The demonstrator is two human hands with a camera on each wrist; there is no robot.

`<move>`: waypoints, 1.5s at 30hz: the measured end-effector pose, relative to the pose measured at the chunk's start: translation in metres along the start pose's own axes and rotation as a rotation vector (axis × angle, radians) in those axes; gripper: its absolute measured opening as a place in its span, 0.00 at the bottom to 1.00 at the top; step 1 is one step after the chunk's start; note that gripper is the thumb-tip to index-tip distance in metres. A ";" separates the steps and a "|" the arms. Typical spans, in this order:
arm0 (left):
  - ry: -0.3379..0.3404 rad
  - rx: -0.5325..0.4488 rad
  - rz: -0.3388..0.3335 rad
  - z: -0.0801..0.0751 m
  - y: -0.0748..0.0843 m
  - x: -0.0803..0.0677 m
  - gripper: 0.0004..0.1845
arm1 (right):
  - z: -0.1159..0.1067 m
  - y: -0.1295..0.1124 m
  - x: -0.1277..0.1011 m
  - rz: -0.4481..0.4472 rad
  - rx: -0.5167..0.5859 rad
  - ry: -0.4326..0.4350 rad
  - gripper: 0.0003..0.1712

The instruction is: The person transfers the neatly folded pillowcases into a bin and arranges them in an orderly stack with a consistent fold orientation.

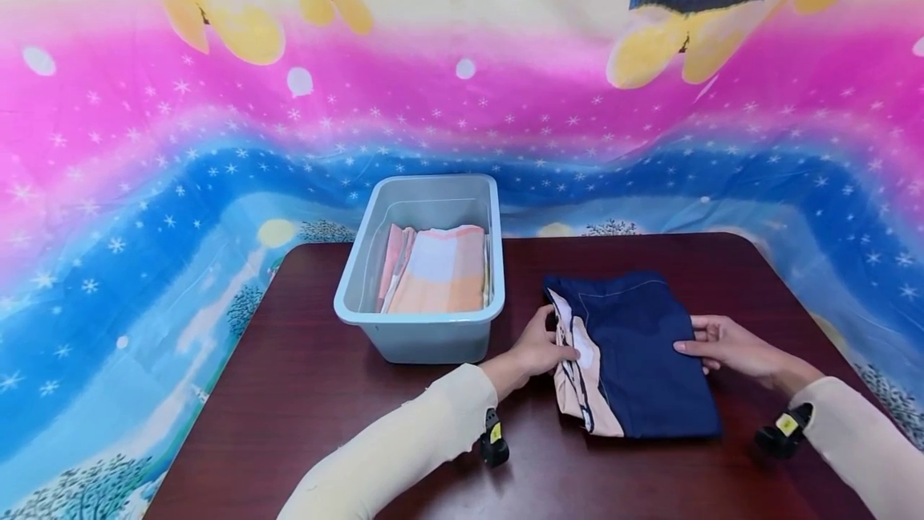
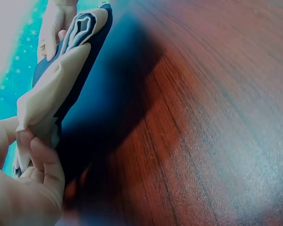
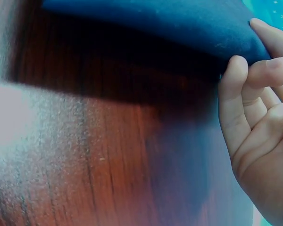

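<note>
Soft, light folded navy cloth garment (image 1: 638, 351) looks floppy; left hand (image 1: 537, 347) pinches its cream edge, right hand (image 1: 725, 346) curls under its opposite edge – best gripped there

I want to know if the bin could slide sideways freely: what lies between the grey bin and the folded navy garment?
In the head view, only bare table and the left hand lie between bin and garment.

A dark wooden table (image 1: 289, 392) carries everything. A grey bin (image 1: 422, 327) stands on it. Just right of the bin lies a folded navy garment (image 1: 642, 359).
</note>
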State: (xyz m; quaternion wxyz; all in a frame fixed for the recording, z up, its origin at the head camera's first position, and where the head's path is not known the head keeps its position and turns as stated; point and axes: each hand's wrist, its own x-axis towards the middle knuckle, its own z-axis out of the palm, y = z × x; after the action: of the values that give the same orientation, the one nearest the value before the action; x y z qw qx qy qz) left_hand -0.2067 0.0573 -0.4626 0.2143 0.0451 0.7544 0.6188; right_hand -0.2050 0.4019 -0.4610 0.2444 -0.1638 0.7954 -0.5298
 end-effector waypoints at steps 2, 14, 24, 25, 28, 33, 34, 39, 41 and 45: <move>-0.005 -0.031 -0.042 0.000 0.000 0.000 0.47 | -0.001 -0.001 -0.001 -0.012 -0.001 -0.003 0.19; -0.037 0.036 -0.132 0.003 -0.010 0.000 0.36 | 0.008 -0.004 -0.004 -0.001 -0.028 0.001 0.28; -0.067 0.055 0.010 -0.002 -0.002 -0.001 0.36 | 0.010 -0.018 -0.002 -0.029 -0.046 0.007 0.26; -0.073 0.058 0.016 -0.003 0.000 -0.001 0.37 | 0.009 -0.019 -0.002 -0.033 -0.049 0.007 0.26; -0.084 0.077 0.032 -0.006 0.006 -0.004 0.40 | 0.008 -0.026 -0.003 -0.039 -0.060 0.011 0.23; -0.099 0.116 0.100 -0.012 0.018 -0.009 0.40 | 0.005 -0.040 -0.005 -0.057 -0.077 0.031 0.22; -0.101 0.124 0.118 -0.013 0.021 -0.010 0.39 | 0.004 -0.043 -0.006 -0.060 -0.081 0.034 0.22; -0.099 0.156 0.156 -0.017 0.033 -0.017 0.39 | 0.001 -0.053 -0.009 -0.066 -0.094 0.042 0.22; -0.095 0.164 0.153 -0.019 0.038 -0.021 0.40 | 0.001 -0.056 -0.010 -0.067 -0.094 0.045 0.22; -0.112 0.164 0.170 -0.022 0.048 -0.029 0.41 | -0.001 -0.062 -0.014 -0.077 -0.091 0.045 0.20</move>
State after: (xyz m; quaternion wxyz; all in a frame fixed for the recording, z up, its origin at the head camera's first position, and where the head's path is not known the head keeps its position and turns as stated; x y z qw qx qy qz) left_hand -0.1986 0.0383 -0.4064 0.1987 0.1606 0.7826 0.5676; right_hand -0.1935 0.3861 -0.4005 0.1982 -0.1932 0.8172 -0.5056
